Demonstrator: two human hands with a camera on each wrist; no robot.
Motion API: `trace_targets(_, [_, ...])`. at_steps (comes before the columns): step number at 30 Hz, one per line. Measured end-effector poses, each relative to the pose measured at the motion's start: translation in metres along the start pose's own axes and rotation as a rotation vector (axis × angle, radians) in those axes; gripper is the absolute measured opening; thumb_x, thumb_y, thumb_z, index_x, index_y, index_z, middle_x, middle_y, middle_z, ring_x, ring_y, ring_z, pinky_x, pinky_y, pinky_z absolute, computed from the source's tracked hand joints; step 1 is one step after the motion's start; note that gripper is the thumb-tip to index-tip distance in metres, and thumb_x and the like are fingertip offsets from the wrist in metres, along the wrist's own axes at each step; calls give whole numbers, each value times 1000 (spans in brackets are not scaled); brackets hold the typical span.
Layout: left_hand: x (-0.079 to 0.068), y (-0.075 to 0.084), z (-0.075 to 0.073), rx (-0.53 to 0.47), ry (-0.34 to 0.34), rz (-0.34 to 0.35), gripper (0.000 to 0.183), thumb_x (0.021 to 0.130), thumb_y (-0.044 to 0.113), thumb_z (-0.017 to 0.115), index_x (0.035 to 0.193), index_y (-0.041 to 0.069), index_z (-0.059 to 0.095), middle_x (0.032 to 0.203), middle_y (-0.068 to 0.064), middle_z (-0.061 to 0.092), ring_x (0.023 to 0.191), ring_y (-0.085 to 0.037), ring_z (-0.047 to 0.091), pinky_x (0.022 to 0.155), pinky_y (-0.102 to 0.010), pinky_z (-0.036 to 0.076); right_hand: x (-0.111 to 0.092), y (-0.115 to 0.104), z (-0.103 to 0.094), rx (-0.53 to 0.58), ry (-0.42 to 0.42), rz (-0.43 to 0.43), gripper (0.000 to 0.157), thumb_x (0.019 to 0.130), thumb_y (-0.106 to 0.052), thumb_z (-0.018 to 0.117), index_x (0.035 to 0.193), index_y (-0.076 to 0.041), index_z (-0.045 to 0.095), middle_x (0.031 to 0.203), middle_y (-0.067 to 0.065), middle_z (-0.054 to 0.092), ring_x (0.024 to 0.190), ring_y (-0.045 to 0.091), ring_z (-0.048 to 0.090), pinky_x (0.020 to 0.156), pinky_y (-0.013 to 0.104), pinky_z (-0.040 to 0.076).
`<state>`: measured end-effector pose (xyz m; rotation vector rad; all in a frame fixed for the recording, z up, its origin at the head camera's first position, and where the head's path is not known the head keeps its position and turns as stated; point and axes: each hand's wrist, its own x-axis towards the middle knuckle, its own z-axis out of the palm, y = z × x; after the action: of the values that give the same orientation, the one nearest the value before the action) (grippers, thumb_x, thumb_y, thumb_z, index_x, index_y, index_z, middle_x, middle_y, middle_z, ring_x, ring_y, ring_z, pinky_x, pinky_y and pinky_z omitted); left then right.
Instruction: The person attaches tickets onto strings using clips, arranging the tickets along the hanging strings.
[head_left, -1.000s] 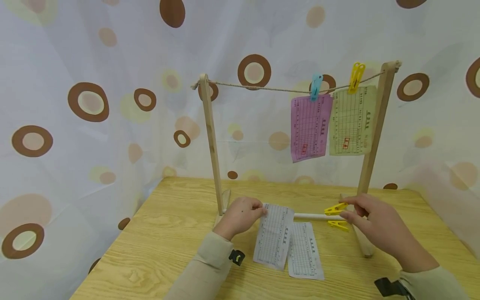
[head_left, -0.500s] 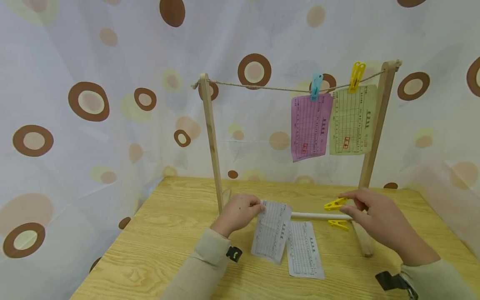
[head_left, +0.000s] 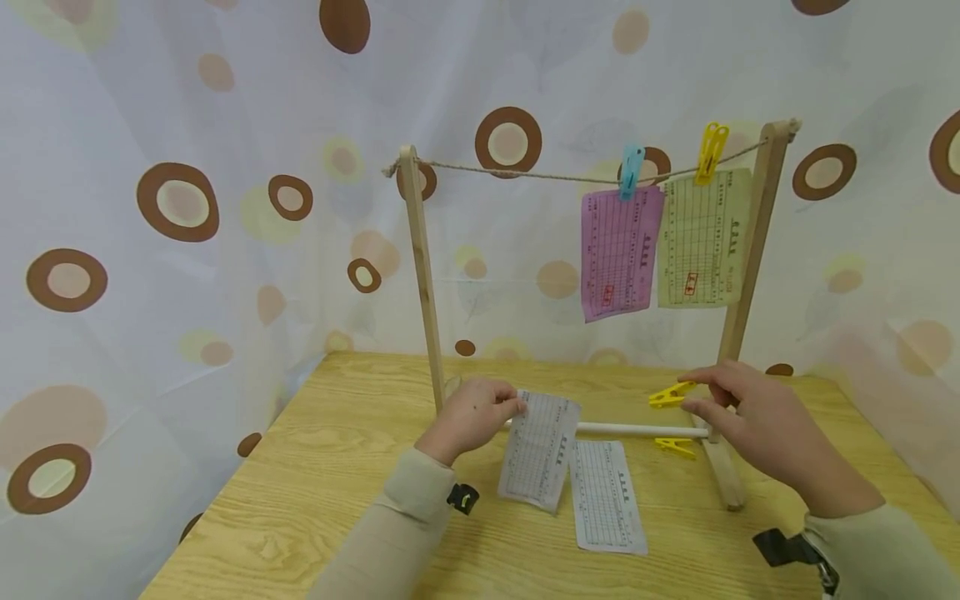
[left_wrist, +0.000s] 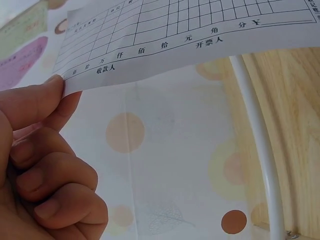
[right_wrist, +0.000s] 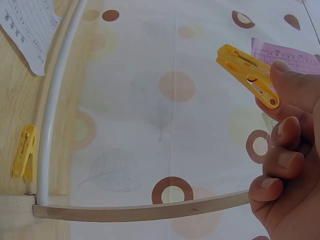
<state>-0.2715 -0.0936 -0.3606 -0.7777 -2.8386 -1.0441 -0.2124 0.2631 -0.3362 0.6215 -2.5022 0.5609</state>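
My left hand [head_left: 471, 417] pinches a white printed receipt slip [head_left: 538, 450] at its upper left corner, so the slip hangs tilted above the table. In the left wrist view, thumb and forefinger grip the edge of that slip [left_wrist: 150, 45] while the other fingers curl in. My right hand [head_left: 757, 425] holds a yellow clothespin [head_left: 670, 395] by its handle ends between thumb and forefinger; the right wrist view shows this clothespin [right_wrist: 245, 72] closely. A second white slip [head_left: 607, 497] lies on the table, and another yellow clothespin [head_left: 675, 448] lies near the rack's right foot.
A wooden rack with a left post [head_left: 422, 283], right post [head_left: 752, 250] and white crossbar [head_left: 637, 430] stands on the table [head_left: 315, 483]. From its string [head_left: 517, 175] hang a pink slip [head_left: 618, 254] under a blue clothespin [head_left: 630, 172] and a green slip [head_left: 703, 242] under a yellow one.
Both hands have risen: the left lifts the white slip up and slightly left, away from the slip on the table, and the right raises the yellow clothespin. The hanging slips stay put.
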Motion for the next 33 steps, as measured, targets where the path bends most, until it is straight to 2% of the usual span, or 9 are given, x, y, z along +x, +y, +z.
trace_targets(5, [1, 2, -5, 53, 32, 31, 27, 102, 26, 63, 78, 15, 69, 58, 7, 45, 47, -7, 30, 45, -23, 26, 4, -2, -3, -18, 19, -11, 26, 91, -18, 77, 116, -10, 73, 74, -8, 40, 63, 6, 36, 55, 26, 31])
trace_targets(10, [2, 5, -9, 33, 27, 19, 30, 103, 27, 61, 77, 13, 68, 56, 6, 39, 46, -8, 28, 45, -24, 24, 8, -3, -4, -21, 32, -27, 25, 92, -18, 77, 115, -9, 73, 75, -8, 41, 63, 6, 37, 54, 26, 31])
trace_targets(15, [2, 9, -14, 4, 28, 11, 27, 103, 26, 61, 79, 17, 68, 59, 6, 45, 48, -9, 29, 47, -24, 25, 13, -4, -8, -24, 43, -38, 25, 91, -16, 78, 114, -9, 73, 75, -8, 42, 64, 7, 38, 56, 26, 32])
trace_targets(20, [2, 13, -18, -16, 37, 28, 26, 103, 25, 62, 80, 15, 69, 59, 4, 45, 48, -9, 28, 47, -24, 25, 18, -6, -12, -27, 71, -68, 26, 88, -12, 80, 113, -9, 74, 74, -9, 41, 64, 7, 37, 57, 27, 32])
trace_targets(33, [5, 19, -27, 14, 73, 50, 23, 103, 27, 61, 88, 17, 73, 56, 6, 33, 48, -9, 24, 46, -24, 21, 33, -14, -24, -43, 131, -106, 28, 85, -8, 82, 112, -9, 74, 74, -8, 42, 64, 7, 37, 57, 26, 31])
